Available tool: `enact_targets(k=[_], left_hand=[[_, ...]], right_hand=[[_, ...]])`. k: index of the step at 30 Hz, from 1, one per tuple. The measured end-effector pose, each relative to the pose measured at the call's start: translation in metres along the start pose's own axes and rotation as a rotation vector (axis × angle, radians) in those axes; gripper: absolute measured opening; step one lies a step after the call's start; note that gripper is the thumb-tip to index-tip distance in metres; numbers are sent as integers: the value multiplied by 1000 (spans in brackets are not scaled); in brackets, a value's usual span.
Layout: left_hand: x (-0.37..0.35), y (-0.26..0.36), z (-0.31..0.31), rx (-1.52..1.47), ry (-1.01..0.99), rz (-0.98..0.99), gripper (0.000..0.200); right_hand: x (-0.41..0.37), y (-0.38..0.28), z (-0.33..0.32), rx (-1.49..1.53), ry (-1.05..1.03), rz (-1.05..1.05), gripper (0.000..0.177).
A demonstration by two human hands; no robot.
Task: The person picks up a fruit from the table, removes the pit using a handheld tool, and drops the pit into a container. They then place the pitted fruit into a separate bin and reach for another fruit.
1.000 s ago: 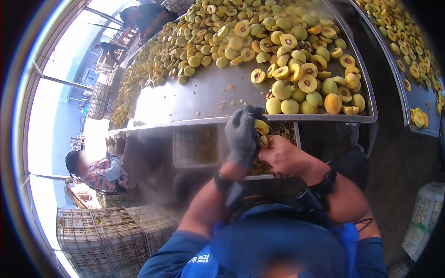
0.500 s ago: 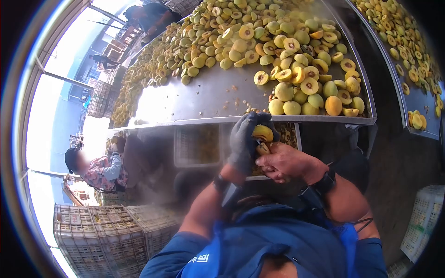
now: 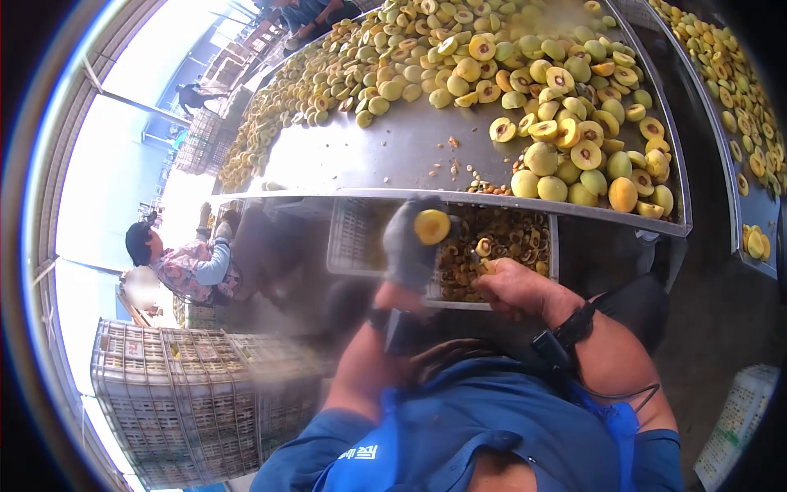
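My left hand [image 3: 410, 250], in a grey glove, is closed around a yellow peach half [image 3: 432, 227], cut face up, near the table's front edge. To its right, my bare right hand [image 3: 518, 287] is curled over a small tool [image 3: 475, 259]; most of it is hidden in the fingers. A piece of peach with a dark centre [image 3: 484, 246] shows at the tool's tip. Below both hands stands a pale crate [image 3: 554, 250] filled with dark pits and fruit scraps [image 3: 459, 275].
Many halved peaches [image 3: 586, 154] are heaped on the metal table [image 3: 361, 156], with loose pits near its front edge. Another peach-covered table [image 3: 762, 213] stands at right. Stacked crates [image 3: 172, 402] stand at lower left. A co-worker [image 3: 193, 266] is at the left.
My hands have moved apart. The left hand has shifted left with the peach half, and the right hand is lower over the crate. The view has also shifted.
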State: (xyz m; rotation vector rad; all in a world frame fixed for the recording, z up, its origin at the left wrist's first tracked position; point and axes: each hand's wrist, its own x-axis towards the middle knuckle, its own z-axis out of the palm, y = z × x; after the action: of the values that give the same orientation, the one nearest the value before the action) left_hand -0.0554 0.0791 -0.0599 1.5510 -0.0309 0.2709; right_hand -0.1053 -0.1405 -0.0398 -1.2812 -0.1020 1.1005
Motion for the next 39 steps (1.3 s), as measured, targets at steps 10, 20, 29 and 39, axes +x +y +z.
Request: enact_targets(k=[10, 20, 29, 39], left_hand=[[112, -22, -36, 697, 134, 104, 34], [226, -79, 131, 952, -731, 334, 53], [123, -3, 93, -8, -454, -516, 32], [13, 22, 96, -22, -109, -221, 23]], right_hand=[[17, 3, -3, -121, 255, -247, 15], [14, -15, -27, -120, 485, -345, 21], [14, -16, -38, -20, 688, -538, 20], [-2, -20, -27, 9, 623, -625, 17]])
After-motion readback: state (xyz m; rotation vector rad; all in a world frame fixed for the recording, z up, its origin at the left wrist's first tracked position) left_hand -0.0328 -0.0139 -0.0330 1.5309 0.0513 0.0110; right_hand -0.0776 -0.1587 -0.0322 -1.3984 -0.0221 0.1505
